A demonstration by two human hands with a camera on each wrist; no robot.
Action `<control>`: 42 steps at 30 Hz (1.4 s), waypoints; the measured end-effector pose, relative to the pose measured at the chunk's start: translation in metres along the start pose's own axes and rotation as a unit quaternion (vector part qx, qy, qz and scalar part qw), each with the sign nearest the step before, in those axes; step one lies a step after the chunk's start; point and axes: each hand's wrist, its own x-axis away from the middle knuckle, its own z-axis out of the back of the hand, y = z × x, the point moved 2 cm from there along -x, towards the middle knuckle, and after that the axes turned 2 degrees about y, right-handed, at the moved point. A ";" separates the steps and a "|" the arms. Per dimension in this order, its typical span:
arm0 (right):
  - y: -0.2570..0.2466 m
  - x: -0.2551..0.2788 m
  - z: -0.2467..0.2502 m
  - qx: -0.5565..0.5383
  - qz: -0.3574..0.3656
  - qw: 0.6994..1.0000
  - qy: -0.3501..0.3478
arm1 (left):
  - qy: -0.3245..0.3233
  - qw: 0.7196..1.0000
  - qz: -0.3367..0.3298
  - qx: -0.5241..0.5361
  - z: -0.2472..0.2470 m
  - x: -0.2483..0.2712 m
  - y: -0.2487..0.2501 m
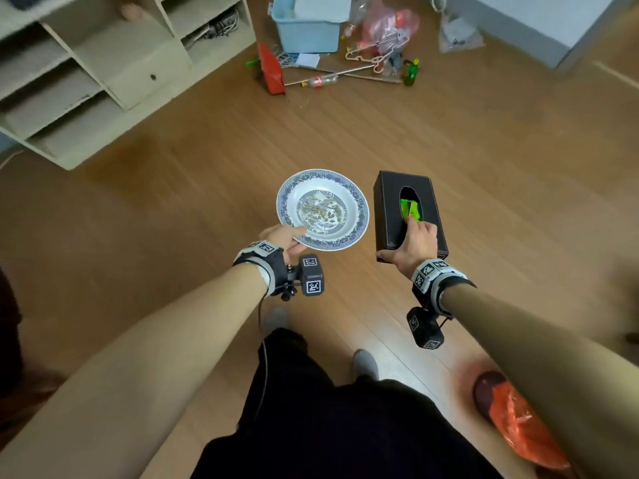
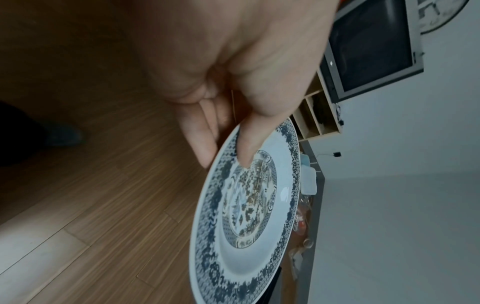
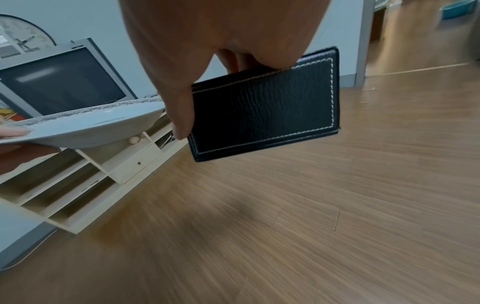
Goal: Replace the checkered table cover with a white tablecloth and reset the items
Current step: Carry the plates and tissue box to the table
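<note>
A blue-and-white patterned plate (image 1: 323, 209) is held at its near rim by the left hand (image 1: 280, 238), the thumb (image 2: 250, 142) being laid on the upper face and the fingers (image 2: 201, 131) tucked beneath; in the head view it is seen just left of centre, carried level above the wooden floor (image 1: 484, 160). Just to its right, a black stitched tissue box (image 1: 408, 212) is gripped by the right hand (image 1: 413, 245), fingers hooked into the oval opening on top, where green packaging (image 1: 409, 209) is visible, and the thumb (image 3: 182, 111) pressed against the box's side. Both hands are thus clamped on their loads, with plate and box near each other but not touching. A cream shelf unit (image 1: 103, 63) is seen at the upper left of the head view, and at the top centre a light blue bin (image 1: 306, 32) stands amid hangers, plastic bottles and bags scattered on the floor. An orange bag (image 1: 522, 423) lies at the lower right. In the wrist views a grey television (image 3: 62, 82) and a wall clock (image 3: 23, 39) are shown against the wall.
</note>
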 end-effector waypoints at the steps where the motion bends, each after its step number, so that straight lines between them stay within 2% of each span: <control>1: -0.009 -0.010 -0.004 0.002 -0.007 1.000 0.004 | -0.004 1.000 0.000 -0.002 -0.001 -0.014 0.014; 6: -0.053 -0.052 -0.029 -0.018 -0.081 0.996 0.026 | -0.061 0.996 0.008 -0.058 -0.014 -0.087 0.084; 11: -0.096 -0.063 -0.052 -0.039 -0.163 0.985 0.050 | -0.124 0.983 0.017 -0.138 -0.021 -0.138 0.144; 14: -0.112 -0.061 -0.066 -0.051 -0.201 0.977 0.056 | -0.138 0.974 0.030 -0.178 -0.024 -0.159 0.160; 18: -0.122 -0.069 -0.090 -0.056 -0.246 0.966 0.051 | -0.147 0.967 0.066 -0.200 -0.025 -0.197 0.158; 23: -0.115 -0.100 -0.134 -0.064 -0.266 0.961 0.043 | -0.136 0.967 0.093 -0.197 -0.028 -0.263 0.132; 28: -0.092 -0.131 -0.201 -0.082 -0.272 0.956 0.074 | -0.131 0.972 0.106 -0.161 -0.041 -0.346 0.092; 37: -0.028 -0.216 -0.406 -0.089 -0.290 0.947 0.101 | -0.146 0.969 0.101 -0.173 -0.076 -0.541 -0.032; 42: 0.025 -0.265 -0.495 -0.069 -0.276 0.952 0.115 | -0.155 0.969 0.093 -0.169 -0.106 -0.645 -0.088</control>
